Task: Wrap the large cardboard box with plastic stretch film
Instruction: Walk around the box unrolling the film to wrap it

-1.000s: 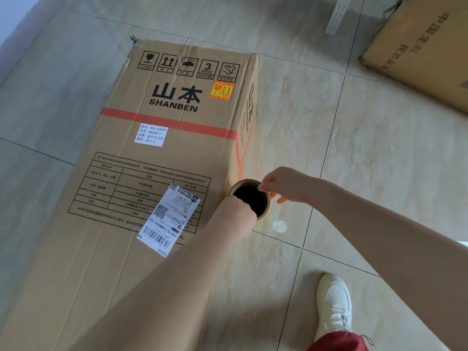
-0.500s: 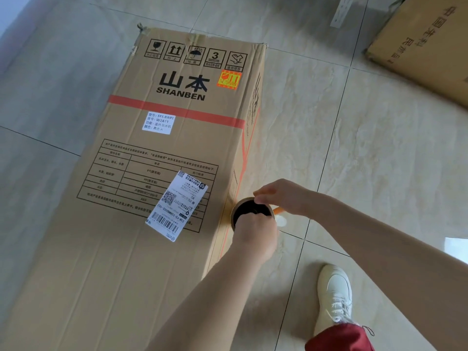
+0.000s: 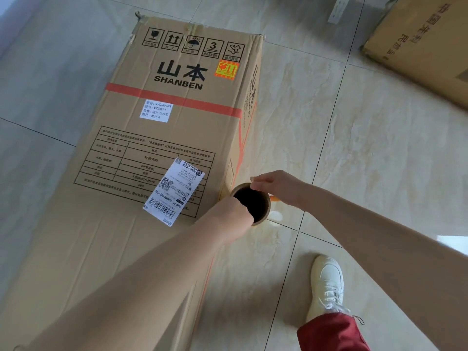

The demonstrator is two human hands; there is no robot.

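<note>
A: Start at the feet. What is nearest?

B: A white shoe (image 3: pixel 328 282) and a red trouser leg (image 3: pixel 331 333) on the tiled floor (image 3: pixel 354 148), to the right of the box.

A: And the hands?

B: Both are on the stretch film roll (image 3: pixel 254 205), which stands on end and shows its open cardboard core. The left hand (image 3: pixel 234 215) hooks over the near rim with its fingers curled down into the core. The right hand (image 3: pixel 277 186) pinches the far rim, fingers (image 3: pixel 258 184) bent over it.

A: Where is the roll relative to the box?

B: Pressed against the right long side of the large cardboard box (image 3: pixel 164 127), which lies flat on the floor, about midway along that edge.

A: Any film on it yet?

B: None shows on the top face. The side by the roll is hidden, so I cannot tell there.

A: So which step is this?

B: An early pass, I judge, perhaps anchoring the film. Next, the roll needs to travel along that side and round the far corner, kept taut and upright.

A: Anything beyond?

B: A second box (image 3: pixel 425 46) lies well apart, far right.
</note>
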